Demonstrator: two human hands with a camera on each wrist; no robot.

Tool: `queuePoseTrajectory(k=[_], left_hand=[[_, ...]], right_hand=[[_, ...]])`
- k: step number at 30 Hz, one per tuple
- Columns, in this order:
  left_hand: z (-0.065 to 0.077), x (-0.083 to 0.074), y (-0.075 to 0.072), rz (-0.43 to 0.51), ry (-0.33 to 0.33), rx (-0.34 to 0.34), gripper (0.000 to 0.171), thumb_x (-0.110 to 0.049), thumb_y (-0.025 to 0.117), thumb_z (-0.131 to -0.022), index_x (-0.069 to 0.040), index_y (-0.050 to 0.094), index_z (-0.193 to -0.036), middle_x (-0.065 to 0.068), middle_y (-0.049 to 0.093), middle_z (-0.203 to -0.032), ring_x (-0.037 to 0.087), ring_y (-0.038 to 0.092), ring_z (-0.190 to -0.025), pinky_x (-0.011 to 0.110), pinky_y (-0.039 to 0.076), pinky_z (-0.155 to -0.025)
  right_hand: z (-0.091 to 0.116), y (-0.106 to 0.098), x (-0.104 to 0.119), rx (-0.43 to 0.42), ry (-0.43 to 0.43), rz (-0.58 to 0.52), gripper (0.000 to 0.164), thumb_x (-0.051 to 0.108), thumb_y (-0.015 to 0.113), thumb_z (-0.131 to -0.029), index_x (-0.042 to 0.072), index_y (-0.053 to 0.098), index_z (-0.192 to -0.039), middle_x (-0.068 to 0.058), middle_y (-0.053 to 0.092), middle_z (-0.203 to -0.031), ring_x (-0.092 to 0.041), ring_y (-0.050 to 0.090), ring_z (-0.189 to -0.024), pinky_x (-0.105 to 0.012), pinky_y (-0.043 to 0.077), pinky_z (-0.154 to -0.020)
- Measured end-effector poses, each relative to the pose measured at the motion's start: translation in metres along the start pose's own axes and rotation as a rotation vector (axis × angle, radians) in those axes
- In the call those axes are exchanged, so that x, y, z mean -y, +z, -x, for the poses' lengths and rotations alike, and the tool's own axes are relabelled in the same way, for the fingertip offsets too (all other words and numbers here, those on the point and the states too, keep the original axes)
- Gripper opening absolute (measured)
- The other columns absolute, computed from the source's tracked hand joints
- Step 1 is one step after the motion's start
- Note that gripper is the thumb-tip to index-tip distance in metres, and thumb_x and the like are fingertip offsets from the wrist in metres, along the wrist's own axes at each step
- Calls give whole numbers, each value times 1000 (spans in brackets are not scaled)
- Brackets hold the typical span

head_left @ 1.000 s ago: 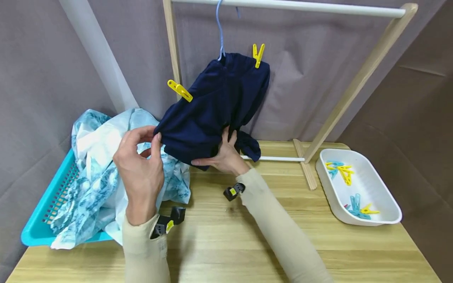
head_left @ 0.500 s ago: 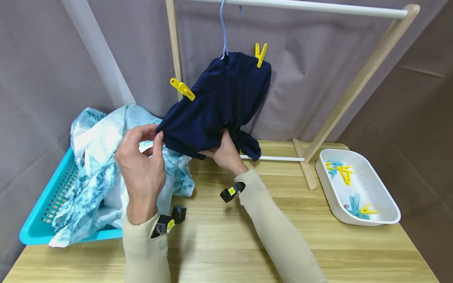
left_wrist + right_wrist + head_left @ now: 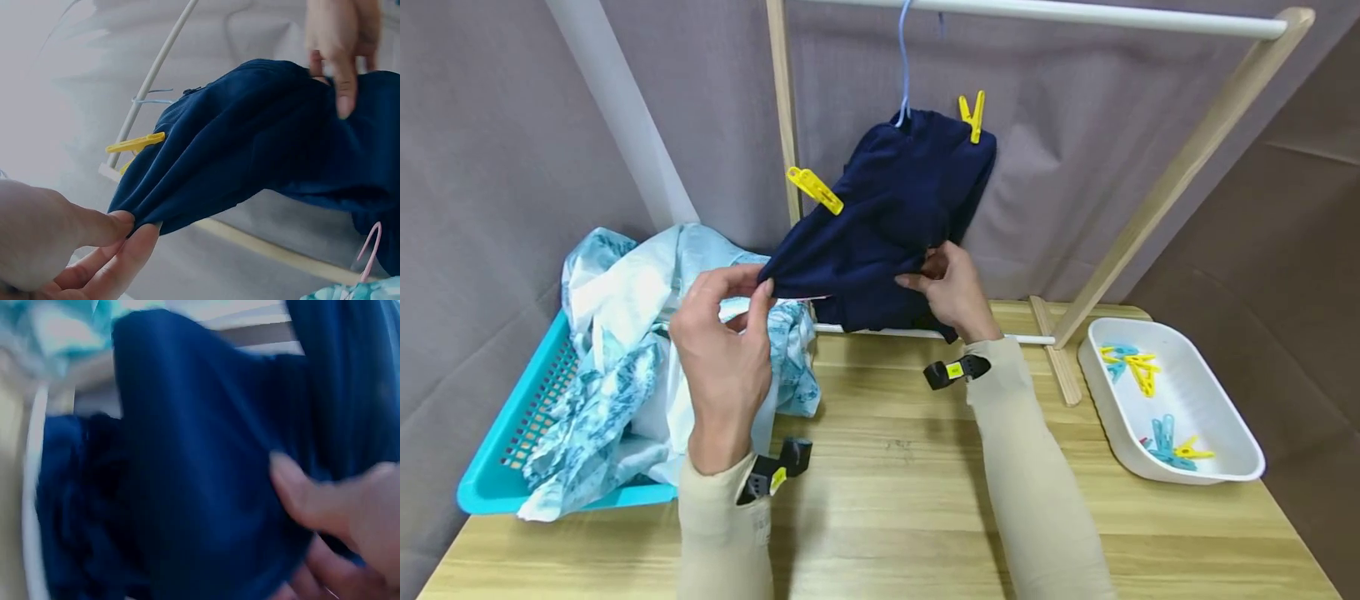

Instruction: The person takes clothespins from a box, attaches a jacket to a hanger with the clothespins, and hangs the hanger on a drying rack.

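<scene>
A navy garment [image 3: 880, 208] hangs from a light blue hanger [image 3: 904, 71] in the head view. One yellow clothespin [image 3: 816, 191] is clipped at its left upper edge, another yellow clothespin [image 3: 973, 118] at the upper right. My left hand [image 3: 722, 358] pinches the garment's lower left corner between thumb and fingers, drawing the cloth into folds. On the other side, my right hand [image 3: 958, 292] grips the cloth. In the right wrist view its thumb [image 3: 297, 494] lies on the front of the fabric, with the fingers partly hidden behind.
A turquoise basket [image 3: 478, 487] at left holds blue-and-white cloth [image 3: 625, 333]; a pink hanger hook [image 3: 374, 244] shows by it. A white tub [image 3: 1217, 417] with yellow and blue clothespins stands right. The rack's white top bar [image 3: 1075, 18] spans wooden uprights [image 3: 1180, 183].
My right hand has come out from under the garment, moving right and up to grip its right side. The left hand keeps its pinch. The whole head view has shifted slightly.
</scene>
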State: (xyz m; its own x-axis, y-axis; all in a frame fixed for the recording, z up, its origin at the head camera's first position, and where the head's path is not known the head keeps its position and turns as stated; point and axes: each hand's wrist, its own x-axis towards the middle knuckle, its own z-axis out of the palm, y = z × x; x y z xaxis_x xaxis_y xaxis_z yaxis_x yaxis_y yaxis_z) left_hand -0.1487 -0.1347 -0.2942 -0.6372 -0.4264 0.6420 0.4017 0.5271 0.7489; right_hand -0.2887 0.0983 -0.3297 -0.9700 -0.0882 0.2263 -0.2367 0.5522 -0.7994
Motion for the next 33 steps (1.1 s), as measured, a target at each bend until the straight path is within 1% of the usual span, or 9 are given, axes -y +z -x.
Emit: queuePoseTrajectory(k=[3,6,10,13,18,21,26,30,33], left_hand=[[1,-2,4,7,17,28,14,-10,72,-95,-3,77,-106,13,71,-97,19,69,-91,3,50,-71],[1,-3,7,2,16,31,14,-10,72,-95,-4,77,-106,12,71,-96,19,69,-91,3,50,-71],[1,-2,7,-22,-10,16,14,-10,70,-96,-5,77,-107,11,72,-99,18,69,-93,3,49,-71],[0,-2,5,-33,-19,7,15,-9,70,-96,-5,77,-108,11,72,-100,18,69,-94,3,49,-72],[0,-1,4,-23,-22,-21,15,-7,68,-97,-4,77,-108,13,71,-101,20,70,-93,3,49,-72],[0,-2,2,-26,-24,-31,16,-6,67,-97,-4,77,-109,13,71,-102,21,70,-94,3,49,-73],[-2,-2,-2,-65,-42,-11,19,-9,67,-98,-5,75,-114,13,71,-104,21,70,-97,4,49,-74],[-2,-2,-7,-117,-87,55,26,-14,68,-98,-6,70,-123,14,70,-109,26,69,-100,28,60,-82],[-1,-2,-14,-178,-153,164,35,-15,68,-99,-5,63,-132,18,66,-119,32,64,-110,46,58,-92]], right_hand=[[-5,2,3,-182,-50,117,25,16,77,-91,5,57,-98,-13,63,-94,-34,62,-93,-43,49,-84],[-12,18,1,-337,-132,184,16,11,69,-91,-1,59,-91,-22,63,-95,-44,63,-95,-52,50,-87],[-21,46,-6,-402,-242,238,14,7,63,-90,-7,63,-92,-29,65,-96,-52,64,-97,-56,52,-90],[-24,60,-4,-291,-231,212,16,5,65,-90,-8,66,-99,-30,69,-95,-49,66,-100,-52,53,-96],[-23,64,3,189,-93,166,21,14,61,-100,0,68,-113,-18,72,-112,-36,66,-106,-43,51,-101],[-16,57,3,364,-82,180,30,21,54,-105,6,65,-129,-13,68,-127,-30,65,-112,-42,50,-102],[5,39,1,411,-55,178,38,28,55,-105,6,62,-135,-10,71,-124,-24,70,-100,-39,55,-90],[24,32,2,423,30,138,41,30,56,-105,5,60,-137,-8,76,-107,-24,74,-94,-37,58,-83],[39,34,2,384,109,26,39,27,57,-105,2,60,-135,-13,77,-102,-30,76,-93,-37,61,-80]])
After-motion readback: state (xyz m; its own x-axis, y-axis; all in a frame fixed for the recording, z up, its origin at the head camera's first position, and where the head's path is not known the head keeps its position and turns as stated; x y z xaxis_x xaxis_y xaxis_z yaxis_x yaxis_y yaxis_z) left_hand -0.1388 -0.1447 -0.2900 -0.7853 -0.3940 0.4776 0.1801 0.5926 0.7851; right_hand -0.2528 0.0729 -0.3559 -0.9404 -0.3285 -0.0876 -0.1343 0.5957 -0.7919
